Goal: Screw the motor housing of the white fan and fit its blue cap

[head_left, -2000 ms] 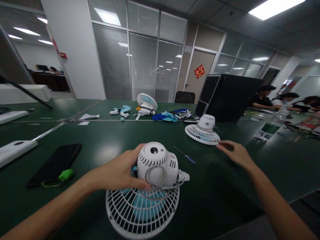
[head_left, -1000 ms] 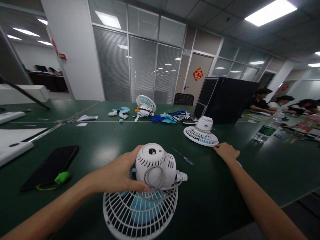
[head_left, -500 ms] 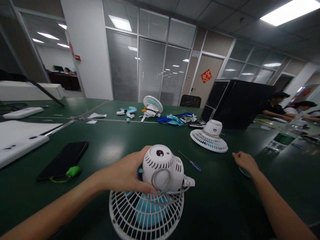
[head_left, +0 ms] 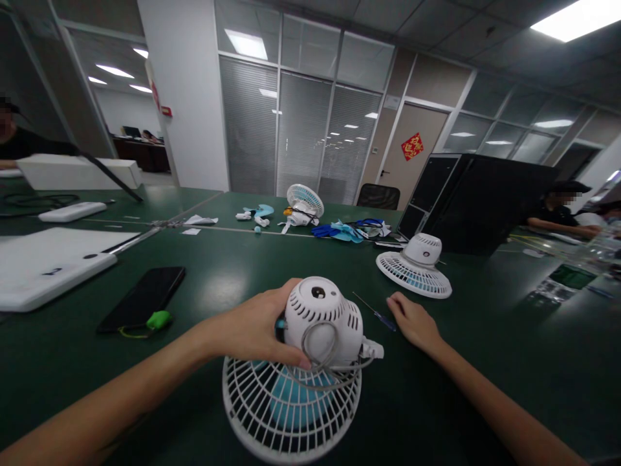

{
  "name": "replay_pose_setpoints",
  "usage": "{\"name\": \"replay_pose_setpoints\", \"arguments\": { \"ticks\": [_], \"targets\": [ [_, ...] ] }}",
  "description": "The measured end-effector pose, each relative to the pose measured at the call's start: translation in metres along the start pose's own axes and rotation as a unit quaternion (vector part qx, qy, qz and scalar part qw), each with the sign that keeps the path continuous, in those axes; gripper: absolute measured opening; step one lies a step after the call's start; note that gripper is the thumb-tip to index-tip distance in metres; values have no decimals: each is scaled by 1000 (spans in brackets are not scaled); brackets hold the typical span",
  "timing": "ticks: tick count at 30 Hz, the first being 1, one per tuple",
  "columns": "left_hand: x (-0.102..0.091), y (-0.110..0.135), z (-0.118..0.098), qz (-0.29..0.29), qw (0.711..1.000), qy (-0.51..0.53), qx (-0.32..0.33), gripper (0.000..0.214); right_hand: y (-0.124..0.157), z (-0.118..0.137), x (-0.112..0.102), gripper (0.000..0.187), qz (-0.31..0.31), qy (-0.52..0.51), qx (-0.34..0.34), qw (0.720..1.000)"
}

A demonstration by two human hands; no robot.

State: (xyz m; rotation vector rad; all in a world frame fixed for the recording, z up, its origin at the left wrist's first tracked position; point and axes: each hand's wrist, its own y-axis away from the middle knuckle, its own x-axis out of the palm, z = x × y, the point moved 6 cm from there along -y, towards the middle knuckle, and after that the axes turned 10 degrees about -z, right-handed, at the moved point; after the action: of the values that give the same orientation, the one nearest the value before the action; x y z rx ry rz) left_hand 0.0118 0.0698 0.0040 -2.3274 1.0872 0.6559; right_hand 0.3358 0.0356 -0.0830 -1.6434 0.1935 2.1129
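A white desk fan (head_left: pixel 323 323) rests with its round grille towards me. Light blue blades show through the grille, and a grey cable with a white plug (head_left: pixel 372 348) is looped at the motor housing. My left hand (head_left: pixel 262 323) is wrapped round the left side of the housing, thumb across its front. A screwdriver (head_left: pixel 381 314) with a blue handle lies on the table to the fan's right. Just right of its handle is my right hand (head_left: pixel 414 320), fingers curled; their undersides are hidden, so anything in them is not visible.
A second fan (head_left: pixel 414 268) lies grille-down beyond my right hand. Farther back are another fan (head_left: pixel 303 206), blue gloves (head_left: pixel 339 230) and a black case (head_left: pixel 480 200). A phone (head_left: pixel 145 298) lies left, a bottle (head_left: pixel 565 278) right. People sit at both sides.
My right hand has moved left across the table, coming near the screwdriver. My left hand keeps its hold on the fan. The view has shifted slightly left.
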Motion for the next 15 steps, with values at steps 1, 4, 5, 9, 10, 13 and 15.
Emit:
{"name": "replay_pose_setpoints", "arguments": {
  "ticks": [1,4,5,9,10,13,15],
  "targets": [
    [0,0,0,-2,1000,0,0,90,3,17,4,29,3,-8,-18,1000],
    [0,-1,-1,-9,1000,2,4,90,10,61,13,29,13,-24,-68,997],
    [0,-1,-1,-11,1000,3,6,90,12,74,15,29,19,-28,-83,996],
    [1,0,0,-8,1000,6,4,91,12,108,22,27,47,-45,-129,990],
    [1,0,0,-8,1000,7,3,92,11,112,24,27,51,-52,-135,988],
    [1,-1,-1,-8,1000,8,6,92,5,113,27,27,55,-79,-142,985],
    [0,-1,-2,-7,1000,4,13,90,3,109,28,26,47,-106,-144,983]
  ]
}}
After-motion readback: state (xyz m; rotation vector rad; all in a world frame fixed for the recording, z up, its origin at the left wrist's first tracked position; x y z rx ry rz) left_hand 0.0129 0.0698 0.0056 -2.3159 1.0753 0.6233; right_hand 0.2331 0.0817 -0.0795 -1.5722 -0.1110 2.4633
